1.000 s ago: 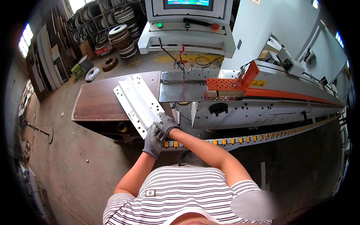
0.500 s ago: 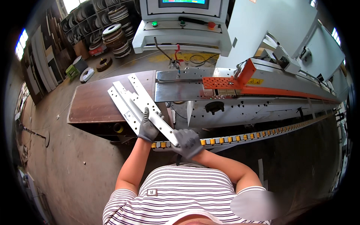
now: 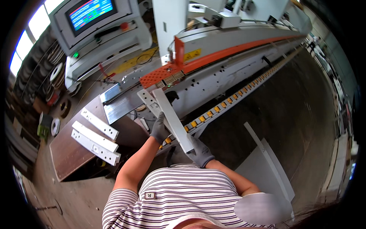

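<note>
Both gloved hands are closed on a long white panel, gripping it. The left hand clasps the panel's left edge about midway along, fingers wrapped over it. The right hand holds the near end from below, its grip clenched around the corner. The panel's long axis runs from near right to far left: the near end sits just in front of the person's striped shirt, and the far end points at the orange perforated guard of the machine, close to it. The panel looks tilted on edge, one narrow face with small holes turned leftward. Both forearms come up from the lower edge, the left one bare and stretched forward, the right one bent and shorter.

To the left, three more white panels lie side by side on a brown counter, well apart from the hands. Far left stands a control console with a lit screen. To the right, pale boards lean on the dark floor.
</note>
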`<state>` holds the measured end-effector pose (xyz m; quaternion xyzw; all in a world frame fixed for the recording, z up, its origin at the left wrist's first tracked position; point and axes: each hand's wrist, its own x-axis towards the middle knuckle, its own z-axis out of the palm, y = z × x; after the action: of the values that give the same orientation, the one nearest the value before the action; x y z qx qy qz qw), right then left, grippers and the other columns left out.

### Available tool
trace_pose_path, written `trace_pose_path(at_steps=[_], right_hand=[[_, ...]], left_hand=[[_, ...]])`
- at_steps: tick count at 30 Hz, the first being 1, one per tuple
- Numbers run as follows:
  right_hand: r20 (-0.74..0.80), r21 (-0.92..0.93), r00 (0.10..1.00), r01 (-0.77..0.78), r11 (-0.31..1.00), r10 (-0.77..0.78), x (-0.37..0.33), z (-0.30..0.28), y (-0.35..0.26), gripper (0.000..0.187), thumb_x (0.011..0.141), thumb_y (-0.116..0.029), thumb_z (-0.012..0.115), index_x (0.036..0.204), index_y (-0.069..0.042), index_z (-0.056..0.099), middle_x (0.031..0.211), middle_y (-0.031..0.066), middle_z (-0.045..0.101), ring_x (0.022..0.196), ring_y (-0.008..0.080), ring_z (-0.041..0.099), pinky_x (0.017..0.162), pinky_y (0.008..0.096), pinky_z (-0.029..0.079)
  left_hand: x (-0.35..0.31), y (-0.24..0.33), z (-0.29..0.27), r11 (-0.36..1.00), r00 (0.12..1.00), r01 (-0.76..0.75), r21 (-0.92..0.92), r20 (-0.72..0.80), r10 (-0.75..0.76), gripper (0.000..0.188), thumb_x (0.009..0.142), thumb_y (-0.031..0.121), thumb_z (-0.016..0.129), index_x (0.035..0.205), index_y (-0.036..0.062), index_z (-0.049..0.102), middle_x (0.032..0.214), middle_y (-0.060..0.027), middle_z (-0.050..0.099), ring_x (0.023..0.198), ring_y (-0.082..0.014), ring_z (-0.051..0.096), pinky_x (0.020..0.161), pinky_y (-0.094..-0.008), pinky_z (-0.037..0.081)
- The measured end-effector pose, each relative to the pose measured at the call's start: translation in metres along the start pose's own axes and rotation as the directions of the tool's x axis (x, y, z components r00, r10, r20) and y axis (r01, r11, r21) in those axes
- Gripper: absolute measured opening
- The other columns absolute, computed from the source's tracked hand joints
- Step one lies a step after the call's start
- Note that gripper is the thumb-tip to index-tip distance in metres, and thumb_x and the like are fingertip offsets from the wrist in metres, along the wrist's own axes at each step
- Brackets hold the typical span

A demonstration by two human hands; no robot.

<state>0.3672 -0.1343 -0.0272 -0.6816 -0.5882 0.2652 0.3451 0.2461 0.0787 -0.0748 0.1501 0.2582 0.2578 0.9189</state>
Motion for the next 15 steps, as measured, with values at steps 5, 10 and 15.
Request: trace_pose_path(at_steps=[5, 10, 15], right_hand=[[-0.067, -0.207, 0.998, -0.003, 0.978, -0.011, -0.004, -0.014, 0.004, 0.068, 0.074, -0.032, 0.065, 0.135, -0.013, 0.04, 0.132, 0.0263, 0.039, 0.118, 0.0414, 0.044, 0.094, 0.0456, 0.042], [-0.385, -0.025, 0.921, -0.082, 0.996, 0.066, 0.0, -0.015, 0.041, 0.064, 0.068, -0.017, 0.065, 0.127, -0.006, 0.042, 0.119, 0.0243, 0.046, 0.11, 0.0401, 0.046, 0.094, 0.0443, 0.04], [-0.471, 0.098, 0.845, -0.235, 0.967, 0.253, -0.028, -0.045, 0.053, 0.062, 0.065, -0.01, 0.065, 0.122, -0.003, 0.042, 0.113, 0.0216, 0.05, 0.107, 0.0385, 0.048, 0.092, 0.0429, 0.041]], left_hand=[[0.062, -0.04, 0.024, 0.973, 0.998, 0.059, 0.223, -0.002, -0.06, 0.041, 0.096, 0.043, 0.043, 0.117, 0.0086, 0.049, 0.103, -0.0093, 0.06, 0.086, -0.0233, 0.062, 0.075, -0.0411, 0.053], [0.085, -0.041, 0.049, 0.965, 0.999, 0.002, 0.263, -0.052, 0.013, 0.042, 0.094, 0.046, 0.046, 0.111, 0.0078, 0.048, 0.099, -0.0101, 0.057, 0.09, -0.0249, 0.06, 0.08, -0.0409, 0.052], [0.098, -0.033, 0.052, 0.974, 0.972, -0.167, 0.151, -0.137, 0.188, 0.048, 0.091, 0.051, 0.047, 0.111, 0.0072, 0.046, 0.094, -0.0092, 0.053, 0.089, -0.0255, 0.056, 0.083, -0.0388, 0.051]])
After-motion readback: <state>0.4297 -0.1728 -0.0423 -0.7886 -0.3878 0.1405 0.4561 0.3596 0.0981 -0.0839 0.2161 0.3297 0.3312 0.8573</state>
